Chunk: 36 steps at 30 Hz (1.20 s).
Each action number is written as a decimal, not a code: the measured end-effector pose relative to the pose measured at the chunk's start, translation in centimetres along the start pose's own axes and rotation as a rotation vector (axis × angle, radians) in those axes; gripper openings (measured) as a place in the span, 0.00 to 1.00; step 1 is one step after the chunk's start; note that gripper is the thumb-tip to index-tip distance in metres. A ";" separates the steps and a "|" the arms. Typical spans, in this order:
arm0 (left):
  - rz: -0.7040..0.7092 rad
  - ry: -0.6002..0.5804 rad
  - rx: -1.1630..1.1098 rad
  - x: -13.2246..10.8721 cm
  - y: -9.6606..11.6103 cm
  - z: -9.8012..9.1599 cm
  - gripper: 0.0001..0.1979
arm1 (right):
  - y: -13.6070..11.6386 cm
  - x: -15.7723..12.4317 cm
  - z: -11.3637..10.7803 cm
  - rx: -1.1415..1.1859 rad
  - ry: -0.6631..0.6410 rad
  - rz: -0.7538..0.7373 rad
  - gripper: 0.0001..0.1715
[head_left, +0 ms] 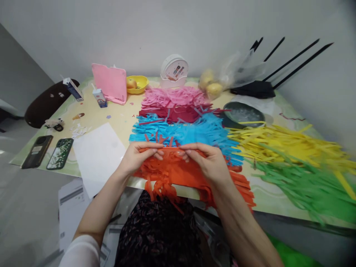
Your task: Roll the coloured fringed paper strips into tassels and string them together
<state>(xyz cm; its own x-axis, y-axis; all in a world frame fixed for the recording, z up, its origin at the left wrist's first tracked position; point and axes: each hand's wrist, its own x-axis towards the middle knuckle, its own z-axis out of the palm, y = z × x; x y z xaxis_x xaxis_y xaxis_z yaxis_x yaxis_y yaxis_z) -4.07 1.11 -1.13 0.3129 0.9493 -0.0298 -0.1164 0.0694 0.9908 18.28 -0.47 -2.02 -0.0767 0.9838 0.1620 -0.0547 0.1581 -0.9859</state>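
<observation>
My left hand (pixel 140 155) and my right hand (pixel 207 160) both pinch one orange paper strip (pixel 170 148), held level between them. The fingers of each hand are closed on its ends. Just under the hands lies a heap of orange paper strips (pixel 178 176) that hangs over the table's near edge. Behind it lie blue strips (pixel 191 133), then dark red strips (pixel 172 114) and pink strips (pixel 174 97).
Yellow strips (pixel 289 142) and green strips (pixel 308 183) cover the right of the table. A white sheet (pixel 97 155) and two phones (pixel 48 151) lie at the left. At the back stand a pink case (pixel 109 83), a yellow bowl (pixel 137 83), small cartons, a dark bowl (pixel 243 113) and bagged fruit.
</observation>
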 end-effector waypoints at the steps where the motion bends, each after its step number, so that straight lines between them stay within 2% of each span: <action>1: -0.003 0.000 -0.035 0.1 -0.1 0.1 0.08 | 0.1 0.1 0.0 0.008 0.006 -0.005 0.05; 5: -0.008 0.017 -0.130 0.5 -1.0 0.3 0.05 | 0.3 0.4 -0.1 -0.005 -0.013 -0.065 0.07; 8: 0.028 0.012 -0.090 0.3 -1.3 0.0 0.05 | 0.2 0.4 -0.3 -0.029 -0.052 -0.129 0.10; 12: 0.124 -0.183 0.229 -0.2 0.3 -0.9 0.05 | -0.6 0.1 -0.7 -0.175 -0.085 -0.268 0.14; 16: 0.274 -0.253 0.539 0.2 2.7 -0.8 0.07 | -1.7 0.1 -0.7 -0.359 -0.184 -0.469 0.16; 19: 0.260 -0.421 0.613 1.0 3.3 -0.3 0.08 | -2.2 0.0 -0.6 -0.408 -0.262 -0.591 0.18; 21: 0.231 -0.487 0.657 1.4 3.2 -0.1 0.07 | -2.5 0.0 -1.0 -0.435 -0.318 -0.625 0.19; 23: 0.308 -0.453 0.813 1.6 2.9 -0.1 0.08 | -2.8 0.2 -1.8 -0.469 -0.407 -0.577 0.19; 24: 0.400 -0.408 0.932 1.7 2.8 -0.1 0.08 | -3.0 0.4 -2.3 -0.475 -0.445 -0.511 0.19; 28: 0.918 -0.199 1.352 1.6 2.2 0.2 0.09 | -3.5 2.2 -2.8 -0.419 -0.455 -0.137 0.18; 31: 1.201 -0.146 1.415 1.4 2.2 0.3 0.08 | -2.9 3.5 -1.6 -0.293 -0.572 0.096 0.19; 33: 1.285 -0.134 1.386 1.4 2.0 0.0 0.08 | -2.5 3.8 -0.7 -0.163 -0.620 0.224 0.21; 36: 1.266 -0.068 1.318 1.5 1.3 -0.4 0.10 | -2.1 3.4 0.2 -0.003 -0.553 0.319 0.22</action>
<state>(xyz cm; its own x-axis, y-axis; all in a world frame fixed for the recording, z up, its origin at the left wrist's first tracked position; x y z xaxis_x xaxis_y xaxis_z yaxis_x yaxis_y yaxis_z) -4.13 2.80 0.01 0.6745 0.2176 0.7055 0.4359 -0.8886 -0.1427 17.91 2.55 0.57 -0.5911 0.7939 -0.1425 0.0584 -0.1341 -0.9892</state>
